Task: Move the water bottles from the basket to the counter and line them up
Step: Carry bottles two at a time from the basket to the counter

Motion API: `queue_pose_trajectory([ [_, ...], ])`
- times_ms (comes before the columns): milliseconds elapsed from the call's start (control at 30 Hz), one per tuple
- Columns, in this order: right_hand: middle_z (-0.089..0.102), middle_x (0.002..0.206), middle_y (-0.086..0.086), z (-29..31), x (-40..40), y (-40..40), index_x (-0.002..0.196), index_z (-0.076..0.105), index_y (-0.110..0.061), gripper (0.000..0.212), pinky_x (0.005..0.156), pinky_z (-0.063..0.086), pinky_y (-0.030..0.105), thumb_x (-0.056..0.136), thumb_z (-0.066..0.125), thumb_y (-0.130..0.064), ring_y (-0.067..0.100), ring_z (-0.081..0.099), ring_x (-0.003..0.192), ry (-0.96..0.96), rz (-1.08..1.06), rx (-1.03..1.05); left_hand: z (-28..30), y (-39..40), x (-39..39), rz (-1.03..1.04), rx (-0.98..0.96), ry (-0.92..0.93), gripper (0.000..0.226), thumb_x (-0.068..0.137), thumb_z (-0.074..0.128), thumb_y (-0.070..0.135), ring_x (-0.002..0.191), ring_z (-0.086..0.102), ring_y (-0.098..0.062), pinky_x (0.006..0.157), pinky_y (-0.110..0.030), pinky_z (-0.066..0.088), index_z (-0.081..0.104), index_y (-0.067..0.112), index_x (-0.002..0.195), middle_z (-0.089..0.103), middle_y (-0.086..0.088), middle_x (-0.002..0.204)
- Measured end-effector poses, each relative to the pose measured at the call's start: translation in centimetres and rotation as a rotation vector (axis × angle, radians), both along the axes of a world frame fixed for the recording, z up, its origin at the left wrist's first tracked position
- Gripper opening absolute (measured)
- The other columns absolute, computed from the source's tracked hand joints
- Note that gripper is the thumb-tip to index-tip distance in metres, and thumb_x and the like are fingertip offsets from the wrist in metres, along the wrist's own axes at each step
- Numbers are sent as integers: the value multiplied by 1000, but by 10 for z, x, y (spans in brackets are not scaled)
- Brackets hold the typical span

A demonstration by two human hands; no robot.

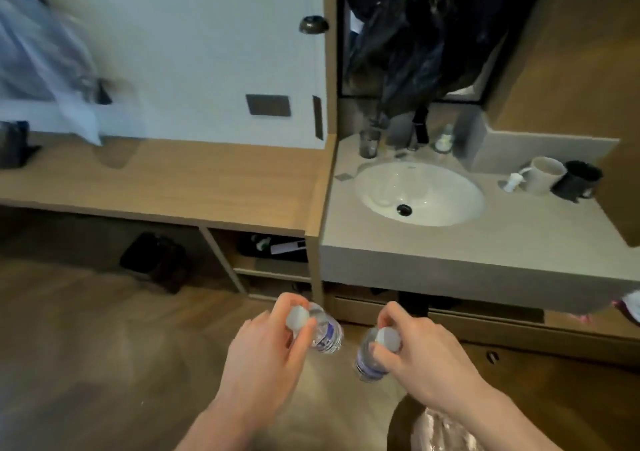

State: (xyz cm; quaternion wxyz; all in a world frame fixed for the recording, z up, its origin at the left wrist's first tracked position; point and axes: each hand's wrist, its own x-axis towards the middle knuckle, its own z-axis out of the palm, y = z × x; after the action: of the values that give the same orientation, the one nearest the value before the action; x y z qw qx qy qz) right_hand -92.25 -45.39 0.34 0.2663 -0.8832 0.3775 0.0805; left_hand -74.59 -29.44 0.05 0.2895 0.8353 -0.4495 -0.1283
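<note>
My left hand [268,357] grips a clear water bottle [325,332] with a white cap by its neck, held above the wooden floor. My right hand [420,357] grips a second clear water bottle [369,360] with a blue label the same way. Both bottles hang below counter height, in front of the wooden counter [173,180]. At the bottom edge a dark basket [398,426] shows, with crinkled clear plastic inside; whether these are more bottles is unclear.
A grey vanity top [485,242] with a white sink [419,194] lies right of the wooden counter, separated by a wooden divider. A white mug [543,175], a black mug [578,180], a glass [369,144] and a tap stand around the sink. Open shelves lie under the counter.
</note>
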Motion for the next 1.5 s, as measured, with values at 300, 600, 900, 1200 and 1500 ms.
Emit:
queue_pose_trajectory([
  [300, 57, 77, -11, 28, 219, 103, 99, 41, -39, 20, 49, 38, 22, 101, 58, -47, 3, 54, 64, -95, 240, 34, 17, 149, 178, 281, -67, 164, 13, 98, 64, 50, 79, 65, -1, 63, -20, 50, 55, 44, 106, 68, 27, 85],
  [600, 68, 89, -10, 36, 397, 162, 100, 48, -42, 18, 63, 61, 26, 98, 61, -55, 10, 67, 81, -171, 400, 37, 33, 245, 313, 556, -101, 174, 14, 97, 68, 42, 66, 57, 9, 53, -8, 39, 62, 35, 108, 55, 36, 61],
  [900, 70, 88, -7, 36, 570, 172, 102, 50, -41, 21, 66, 63, 34, 96, 62, -57, 13, 68, 81, -186, 597, 48, 33, 266, 451, 726, -215, 197, 8, 97, 70, 35, 65, 57, 9, 54, -6, 41, 63, 33, 102, 55, 34, 61],
  [1200, 63, 75, -7, 40, 779, 203, 94, 44, -37, 26, 60, 49, 35, 91, 57, -59, 12, 60, 68, -182, 868, 13, 33, 304, 590, 954, -339, 201, 9, 94, 74, 36, 55, 46, -5, 57, -29, 41, 66, 35, 99, 60, 10, 62],
  [1500, 65, 78, -7, 52, 955, 311, 94, 48, -35, 25, 51, 42, 25, 94, 60, -57, 11, 61, 68, -230, 1038, 63, 26, 412, 712, 1097, -389, 135, 8, 97, 71, 33, 61, 58, -28, 58, -44, 51, 65, 31, 103, 63, -6, 64],
])
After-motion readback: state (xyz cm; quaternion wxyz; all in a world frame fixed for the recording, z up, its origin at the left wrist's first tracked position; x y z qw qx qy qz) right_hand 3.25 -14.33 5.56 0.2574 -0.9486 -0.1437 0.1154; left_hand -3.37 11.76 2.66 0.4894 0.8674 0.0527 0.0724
